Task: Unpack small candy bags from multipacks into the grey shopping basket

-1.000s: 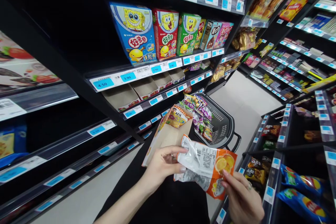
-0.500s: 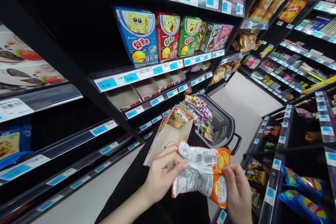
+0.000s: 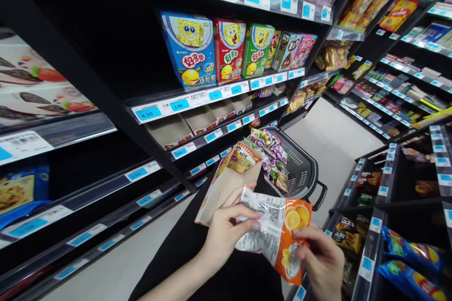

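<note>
An orange and silver candy bag (image 3: 270,225) with citrus pictures is held above my lap, its printed back facing up. My left hand (image 3: 229,228) pinches it near the left side, thumb against the middle seam. At the bag's right, orange end, my right hand (image 3: 319,256) grips it between thumb and fingers. Just beyond my left hand, an open cardboard display box (image 3: 231,176) lies tilted on my leg, with a small packet showing at its far end. Past that, a dark shopping basket (image 3: 303,169) on the floor holds several snack packets (image 3: 273,155).
A shelf at the left carries blue, red and green cartoon snack boxes (image 3: 197,51) above low open trays (image 3: 197,120). Shelf edges (image 3: 141,171) with price tags run close on my left. On the right stands another rack with blue snack bags (image 3: 409,254).
Both hands still hold the bag. My left thumb has moved inward on it, and my right fingers have shifted from its edge onto the orange part. The view has shifted slightly.
</note>
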A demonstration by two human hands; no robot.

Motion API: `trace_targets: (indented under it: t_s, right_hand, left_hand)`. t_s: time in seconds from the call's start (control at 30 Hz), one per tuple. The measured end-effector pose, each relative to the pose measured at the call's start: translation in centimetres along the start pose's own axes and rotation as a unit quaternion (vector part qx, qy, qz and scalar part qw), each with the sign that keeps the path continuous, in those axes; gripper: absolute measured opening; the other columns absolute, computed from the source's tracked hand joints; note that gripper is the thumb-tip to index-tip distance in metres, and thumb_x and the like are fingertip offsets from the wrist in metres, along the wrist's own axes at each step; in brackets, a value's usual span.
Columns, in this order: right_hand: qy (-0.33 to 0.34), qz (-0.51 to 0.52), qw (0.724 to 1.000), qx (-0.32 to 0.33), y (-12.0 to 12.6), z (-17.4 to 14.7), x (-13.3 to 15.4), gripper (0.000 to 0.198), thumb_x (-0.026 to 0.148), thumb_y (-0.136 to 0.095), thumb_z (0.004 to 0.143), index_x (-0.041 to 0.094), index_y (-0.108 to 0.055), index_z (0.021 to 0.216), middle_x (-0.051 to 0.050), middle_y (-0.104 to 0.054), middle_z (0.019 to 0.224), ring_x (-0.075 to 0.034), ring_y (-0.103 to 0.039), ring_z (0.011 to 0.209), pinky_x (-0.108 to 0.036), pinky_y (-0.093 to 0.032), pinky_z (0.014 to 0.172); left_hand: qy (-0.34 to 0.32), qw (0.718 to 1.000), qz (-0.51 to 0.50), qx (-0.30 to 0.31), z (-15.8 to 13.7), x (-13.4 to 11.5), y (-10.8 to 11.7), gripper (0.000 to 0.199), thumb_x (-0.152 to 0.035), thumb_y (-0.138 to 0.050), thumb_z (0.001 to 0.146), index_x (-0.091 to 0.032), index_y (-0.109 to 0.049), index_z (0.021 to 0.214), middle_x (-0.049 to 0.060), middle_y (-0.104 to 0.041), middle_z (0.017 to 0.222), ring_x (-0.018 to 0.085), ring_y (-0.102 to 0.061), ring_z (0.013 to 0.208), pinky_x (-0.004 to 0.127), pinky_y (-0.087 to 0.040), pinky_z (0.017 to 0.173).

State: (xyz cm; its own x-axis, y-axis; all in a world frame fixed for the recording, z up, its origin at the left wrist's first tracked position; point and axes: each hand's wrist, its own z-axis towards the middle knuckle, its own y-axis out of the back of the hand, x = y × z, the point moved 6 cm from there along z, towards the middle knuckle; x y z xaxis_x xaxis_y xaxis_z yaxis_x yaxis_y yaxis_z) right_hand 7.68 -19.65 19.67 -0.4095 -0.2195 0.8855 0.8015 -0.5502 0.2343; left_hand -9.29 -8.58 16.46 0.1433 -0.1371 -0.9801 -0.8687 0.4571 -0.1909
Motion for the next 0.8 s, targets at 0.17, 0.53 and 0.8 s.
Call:
trace_targets:
  t_s: [0.17,0.53,0.8]
  right_hand:
    - [0.067,-0.035,0.996,0.050,0.0,0.0,1.1,0.019,0.025,-0.079,0.070,0.026,-0.073,0.088,0.000,-0.069,0.064,-0.015,-0.064,0.053,-0.020,-0.051,0.048]
    - [0.035,-0.082,0.996,0.027,0.0,-0.3,0.9,0.014,0.021,-0.059,0.087,0.021,-0.066,0.075,-0.001,-0.066,0.062,-0.012,-0.061,0.052,-0.018,-0.047,0.046]
    - [-0.153,-0.029,0.985,-0.071,-1.4,-1.7,-1.1,0.026,0.037,-0.052,0.090,0.021,-0.054,0.070,0.003,-0.056,0.059,-0.011,-0.050,0.050,-0.019,-0.041,0.048]
  left_hand:
    - [0.023,0.997,-0.030,0.066,0.2,-0.3,0.3,0.028,-0.031,-0.088,0.051,-0.023,-0.079,0.076,0.013,-0.056,0.130,0.036,-0.048,0.122,0.044,-0.040,0.101]
    - [-0.048,0.998,0.008,0.040,0.1,-0.7,0.3,0.006,-0.028,-0.081,0.062,-0.023,-0.078,0.065,0.011,-0.067,0.112,0.029,-0.060,0.106,0.036,-0.048,0.090]
    - [0.019,0.999,-0.027,0.028,0.0,-0.6,-0.1,0.024,-0.035,-0.075,0.069,-0.016,-0.068,0.056,0.010,-0.065,0.104,0.026,-0.059,0.099,0.031,-0.044,0.086]
